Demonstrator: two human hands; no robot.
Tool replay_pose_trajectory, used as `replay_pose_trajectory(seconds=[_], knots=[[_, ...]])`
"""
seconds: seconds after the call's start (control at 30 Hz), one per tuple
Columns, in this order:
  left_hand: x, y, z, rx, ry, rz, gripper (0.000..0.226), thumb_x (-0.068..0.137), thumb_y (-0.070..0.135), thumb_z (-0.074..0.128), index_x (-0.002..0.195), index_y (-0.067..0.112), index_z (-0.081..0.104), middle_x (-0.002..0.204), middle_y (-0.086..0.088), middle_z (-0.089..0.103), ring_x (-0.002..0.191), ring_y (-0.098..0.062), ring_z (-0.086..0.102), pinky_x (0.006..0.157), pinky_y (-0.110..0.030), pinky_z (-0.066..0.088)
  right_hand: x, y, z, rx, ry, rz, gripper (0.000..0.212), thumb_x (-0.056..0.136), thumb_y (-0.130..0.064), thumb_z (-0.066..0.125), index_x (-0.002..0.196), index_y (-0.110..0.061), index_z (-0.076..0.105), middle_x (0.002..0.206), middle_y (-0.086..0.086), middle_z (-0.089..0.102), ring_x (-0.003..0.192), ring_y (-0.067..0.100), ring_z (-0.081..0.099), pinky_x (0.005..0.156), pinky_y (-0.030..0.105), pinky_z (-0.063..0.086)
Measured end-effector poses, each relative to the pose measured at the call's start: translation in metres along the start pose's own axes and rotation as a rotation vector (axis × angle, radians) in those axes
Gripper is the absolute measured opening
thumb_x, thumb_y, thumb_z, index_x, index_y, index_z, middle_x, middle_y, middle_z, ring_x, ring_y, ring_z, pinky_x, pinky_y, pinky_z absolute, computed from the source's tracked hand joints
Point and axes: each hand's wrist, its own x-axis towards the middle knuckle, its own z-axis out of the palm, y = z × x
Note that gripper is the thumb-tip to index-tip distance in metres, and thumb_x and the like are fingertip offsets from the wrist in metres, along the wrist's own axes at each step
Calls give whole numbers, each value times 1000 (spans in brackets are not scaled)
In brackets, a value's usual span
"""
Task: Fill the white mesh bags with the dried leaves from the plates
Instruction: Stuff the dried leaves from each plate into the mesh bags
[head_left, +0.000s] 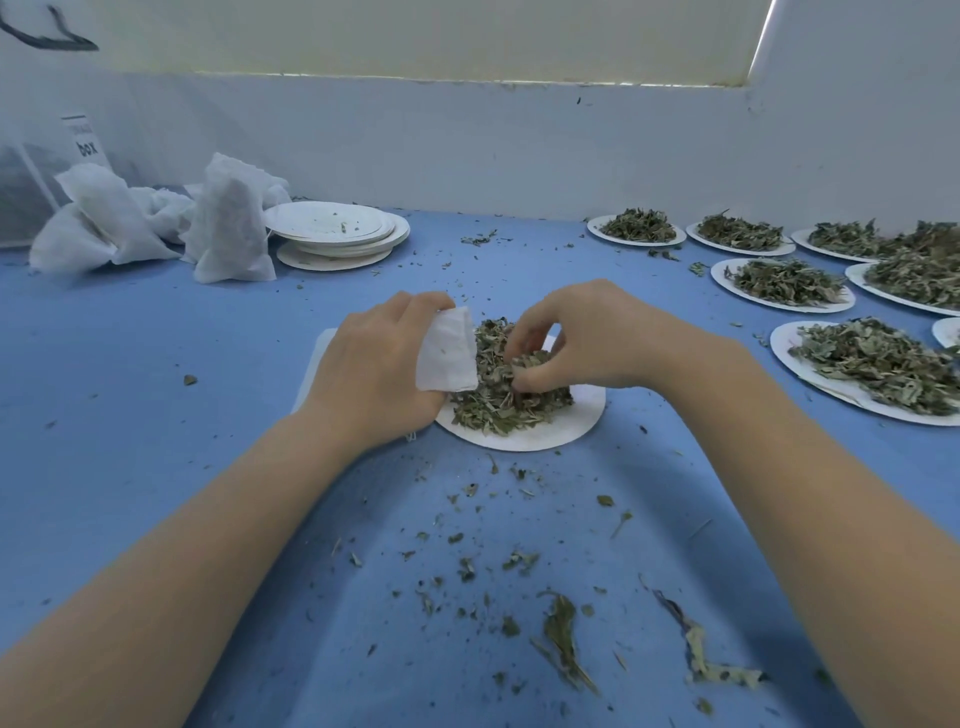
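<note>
Centrally, a white paper plate (545, 431) heaped with dried leaves (498, 395) was set on the blue table (156, 364). A small white mesh bag (448, 349) was gripped by the left hand (376, 364) at the plate's left edge, just above the heap. A clump of leaves was pinched by the curled fingers of the right hand (587, 338) on top of the pile. Filled mesh bags (156, 223) were stood at the far left beside a stack of emptied plates (337, 231). Behind them, a translucent container (31, 187) was marked "box". More leaf-laden plates (831, 291) were ranged along the right, and crumbs were scattered nearby.
</note>
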Motion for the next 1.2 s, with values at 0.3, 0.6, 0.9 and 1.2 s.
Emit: replay_pose_trajectory(seconds=[0.3, 0.6, 0.9, 1.2], knots=[[0, 1, 0, -11, 37, -3, 56, 63, 10, 73, 117, 7, 56, 104, -13, 61, 85, -37, 57, 74, -37, 40, -2, -1, -14, 188, 314, -59, 9, 77, -21, 73, 83, -28, 75, 63, -21, 63, 73, 0, 62, 73, 18, 52], [0, 7, -2, -14, 53, 39, 62, 53, 7, 82, 110, -3, 59, 95, -20, 66, 76, -39, 63, 68, -43, 47, 3, -29, 13, 127, 292, -167, 17, 78, -22, 71, 94, -27, 75, 86, -3, 70, 82, 12, 62, 78, 24, 46], [2, 9, -3, -64, 101, -66, 54, 75, 30, 63, 119, 0, 54, 103, -16, 64, 88, -38, 59, 71, -34, 37, 2, -29, 20, 635, 233, -153, 27, 79, -5, 69, 96, -26, 66, 92, -12, 70, 85, -2, 67, 84, 17, 51], [0, 13, -1, -60, 101, -25, 54, 70, 19, 74, 114, -6, 57, 99, -22, 66, 81, -41, 63, 70, -42, 46, 4, -29, 25, 661, 266, -177, 32, 82, -5, 64, 102, -28, 57, 83, -11, 74, 78, 2, 66, 74, 15, 47]])
